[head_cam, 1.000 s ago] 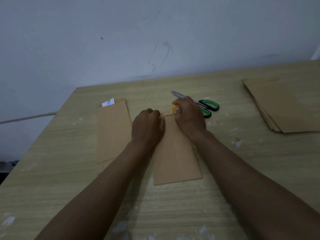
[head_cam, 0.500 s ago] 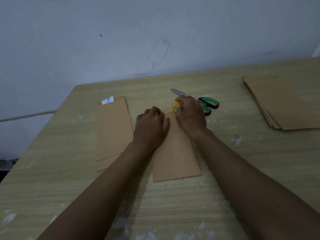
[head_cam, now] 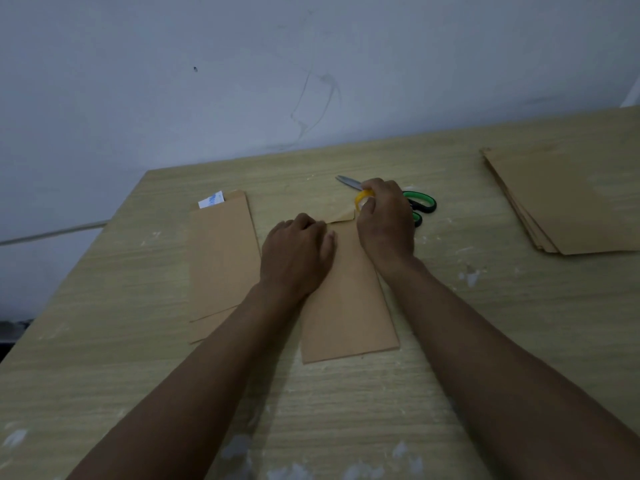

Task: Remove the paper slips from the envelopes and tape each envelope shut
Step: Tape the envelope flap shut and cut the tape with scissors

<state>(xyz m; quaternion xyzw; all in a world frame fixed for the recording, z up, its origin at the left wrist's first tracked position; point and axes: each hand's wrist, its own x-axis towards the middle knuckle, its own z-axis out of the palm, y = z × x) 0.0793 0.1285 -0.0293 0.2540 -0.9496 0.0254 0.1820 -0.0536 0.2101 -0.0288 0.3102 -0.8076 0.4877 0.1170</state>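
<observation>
Brown kraft paper makes up the envelope [head_cam: 346,306] we are working on; it lies flat near the middle of the table [head_cam: 485,341], its long axis running from the near edge toward the far edge by the wall, with the mouth end pointing away from us. At that far end the flap [head_cam: 341,216] shows between our two hands, partly raised. Our left hand [head_cam: 298,251] rests knuckles-up on the upper left part of the envelope, fingers curled under; we cannot tell whether they pinch anything. Our right hand [head_cam: 386,220] is clenched around a yellow-cored tape roll [head_cam: 363,197], held just above the flap's right corner.

Just beside this envelope, toward the left edge, lies a second envelope [head_cam: 221,258] with the same lengthwise heading, stacked on another whose lower corner peeks out beneath it. From its far, open end a white paper slip [head_cam: 211,199] with blue print sticks out, so that one holds its contents. What our envelope holds is hidden.

Behind the right hand, scissors [head_cam: 420,202] with green and black handles lie with the blades pointing left. At the right edge of the table sits a pile of brown envelopes [head_cam: 571,202], well apart from us.
</observation>
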